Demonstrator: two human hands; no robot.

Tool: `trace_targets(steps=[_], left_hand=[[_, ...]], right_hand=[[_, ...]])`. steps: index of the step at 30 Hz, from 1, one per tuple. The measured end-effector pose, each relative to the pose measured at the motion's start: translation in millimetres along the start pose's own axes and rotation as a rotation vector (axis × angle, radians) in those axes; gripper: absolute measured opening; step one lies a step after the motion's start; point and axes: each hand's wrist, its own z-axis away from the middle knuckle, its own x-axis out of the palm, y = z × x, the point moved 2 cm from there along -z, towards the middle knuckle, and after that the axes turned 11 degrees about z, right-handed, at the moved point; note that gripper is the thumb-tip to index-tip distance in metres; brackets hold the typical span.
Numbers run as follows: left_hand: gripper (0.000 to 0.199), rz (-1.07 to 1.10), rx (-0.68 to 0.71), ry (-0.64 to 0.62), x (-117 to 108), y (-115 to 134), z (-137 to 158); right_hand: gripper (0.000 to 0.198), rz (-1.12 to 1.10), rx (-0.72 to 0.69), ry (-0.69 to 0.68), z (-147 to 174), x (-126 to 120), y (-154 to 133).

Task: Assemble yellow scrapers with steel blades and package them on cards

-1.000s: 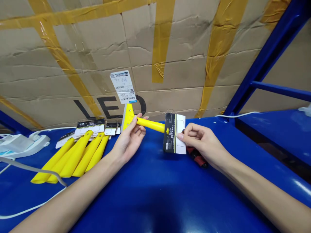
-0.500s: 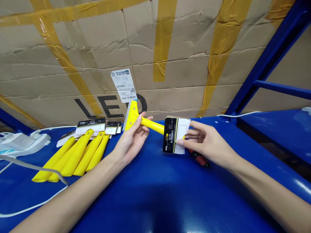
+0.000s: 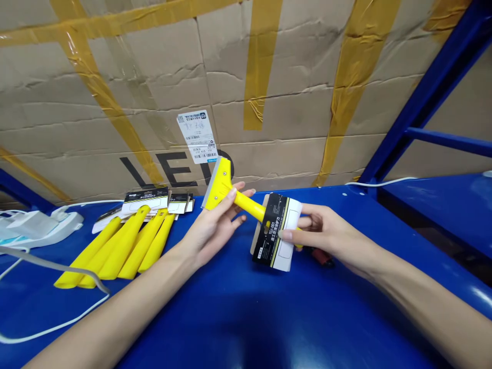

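A yellow scraper [image 3: 248, 204] with a wide metal blade spans the space between my two hands, its blade end up and to the left. My left hand [image 3: 215, 225] pinches the neck just below the head, thumb on top. Around the handle's far end sits a folded black-and-white cardboard tag [image 3: 274, 230]. My right hand [image 3: 323, 230] grips the tag and the handle end, thumb pressed on the white part. Behind that hand lies a dark red and black tool handle [image 3: 322, 256], mostly hidden.
Several yellow plastic sleeves or handles [image 3: 123, 246] with card tags lie at the left on the blue table [image 3: 246, 318]. A white power strip [image 3: 57, 230] and cables are at far left. A taped cardboard box [image 3: 300, 128] stands behind, beside a blue metal frame [image 3: 415, 97].
The scraper has tilted, its tag end dropping and its head shifting right. The tag has turned and now shows its folded edges. Both hands keep their hold.
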Motion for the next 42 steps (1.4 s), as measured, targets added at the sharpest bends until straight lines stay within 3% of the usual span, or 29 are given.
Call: trace_targets(steps=[7,12,17,23,28,32,35,37,39,42], left_hand=[[0.033,-0.108,-0.034,0.054,4.7,-2.0,1.8],[0.037,-0.011,-0.058,0.050,6.0,1.5,-0.8],[0.016,-0.098,0.142,0.098,-4.7,8.8,-6.7],[0.027,-0.222,0.188,0.099,-1.8,8.9,-4.9],[0.035,-0.296,0.224,0.161,0.4,15.4,-1.3],[0.029,-0.375,0.199,0.156,4.3,10.7,3.7],[0.020,-0.473,0.158,0.043,12.0,3.9,6.9],[0.026,-0.510,0.087,-0.047,16.4,-0.2,7.5],[0.036,-0.443,0.028,-0.082,17.2,-2.2,6.7],[0.036,-0.232,-0.001,-0.021,11.2,-2.6,3.4]], right_hand=[[0.063,0.091,-0.071,0.133,-3.0,1.4,0.5],[0.053,0.001,-0.005,0.178,-1.3,1.4,-1.8],[0.043,-0.061,-0.001,0.188,-2.4,-0.3,0.2],[0.052,-0.086,0.000,0.111,-2.8,2.5,4.9],[0.048,-0.075,-0.015,0.111,-2.6,2.3,2.4],[0.048,-0.059,-0.041,0.118,-2.8,2.1,2.1],[0.046,-0.105,-0.048,0.091,-2.0,5.4,1.5],[0.044,-0.150,-0.043,0.076,-1.2,7.5,0.6],[0.037,-0.220,-0.041,0.084,-0.7,7.6,-0.8],[0.025,-0.363,-0.040,0.150,-0.7,3.0,-3.5]])
